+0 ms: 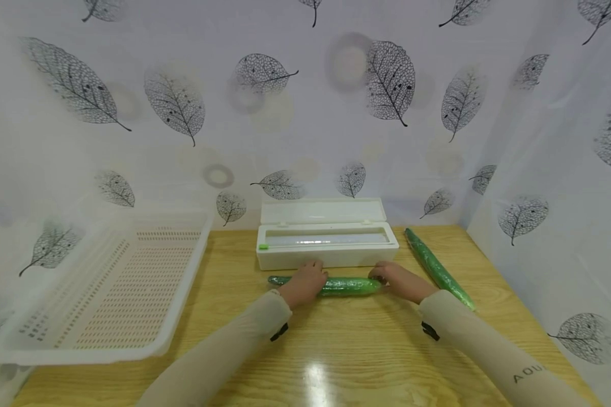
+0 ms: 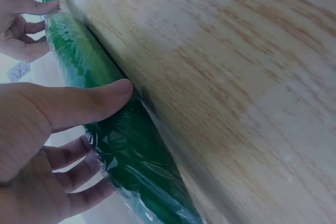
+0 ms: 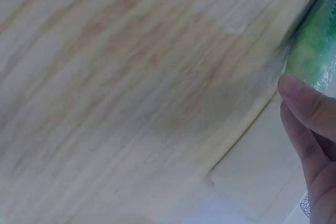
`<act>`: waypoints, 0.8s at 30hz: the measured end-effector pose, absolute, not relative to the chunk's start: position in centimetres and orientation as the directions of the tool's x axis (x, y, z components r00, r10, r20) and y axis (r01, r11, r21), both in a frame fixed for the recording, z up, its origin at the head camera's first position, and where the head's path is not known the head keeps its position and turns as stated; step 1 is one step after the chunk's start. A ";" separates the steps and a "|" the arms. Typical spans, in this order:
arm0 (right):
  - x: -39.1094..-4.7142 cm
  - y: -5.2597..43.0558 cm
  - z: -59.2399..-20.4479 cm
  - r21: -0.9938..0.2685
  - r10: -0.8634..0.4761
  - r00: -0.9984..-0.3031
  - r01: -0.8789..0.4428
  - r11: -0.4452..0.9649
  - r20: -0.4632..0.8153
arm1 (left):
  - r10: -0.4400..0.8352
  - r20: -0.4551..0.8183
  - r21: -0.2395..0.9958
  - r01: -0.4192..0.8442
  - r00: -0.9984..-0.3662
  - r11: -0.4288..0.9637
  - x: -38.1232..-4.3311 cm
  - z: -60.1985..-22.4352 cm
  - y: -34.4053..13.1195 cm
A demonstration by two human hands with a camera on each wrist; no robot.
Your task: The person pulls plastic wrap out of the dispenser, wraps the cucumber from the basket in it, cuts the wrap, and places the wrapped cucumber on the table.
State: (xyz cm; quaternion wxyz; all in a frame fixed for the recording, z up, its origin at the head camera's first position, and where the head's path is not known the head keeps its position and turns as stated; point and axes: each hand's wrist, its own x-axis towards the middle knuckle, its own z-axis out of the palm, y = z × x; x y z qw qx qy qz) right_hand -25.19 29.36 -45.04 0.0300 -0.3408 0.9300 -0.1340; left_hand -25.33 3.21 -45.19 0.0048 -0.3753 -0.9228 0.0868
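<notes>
A cucumber [image 1: 348, 286] wrapped in clear cling film lies crosswise on the wooden table, in front of the white cling film box. My left hand [image 1: 306, 282] grips it left of its middle. In the left wrist view the thumb [image 2: 107, 99] lies along the near side of the cucumber [image 2: 142, 156], with the fingers round the other side and the film wrinkled beneath them. At the paler right end, my right hand [image 1: 402, 281] has thumb and forefinger brought together, pinching the film there. The right wrist view shows the thumb tip [image 3: 294, 87] right at that pale end.
The white cling film box [image 1: 326, 259] stands behind the cucumber with its lid [image 1: 323, 212] raised and a film roll inside. To the right, a second film-wrapped cucumber [image 1: 438, 268] lies slanted. A white plastic basket [image 1: 183, 294] stands at the left. A leaf-patterned curtain [image 1: 305, 141] hangs behind.
</notes>
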 end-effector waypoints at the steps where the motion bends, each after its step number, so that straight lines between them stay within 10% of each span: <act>1: -25.2 29.3 -45.1 -0.269 -0.644 -0.765 -0.627 0.731 0.033 | 0.694 -0.056 -0.162 0.692 -0.718 0.704 -25.4 -45.2 3.2; 12: -25.6 28.9 -46.0 -0.104 -0.705 -0.705 -0.709 0.697 0.078 | 0.687 -0.063 -0.151 0.688 -0.724 0.710 -25.5 -45.2 3.1; 24: -26.2 29.4 -45.5 -0.326 -0.629 -0.776 -0.608 0.724 0.051 | 0.711 -0.074 0.051 0.710 -0.699 0.703 -26.2 -45.0 2.4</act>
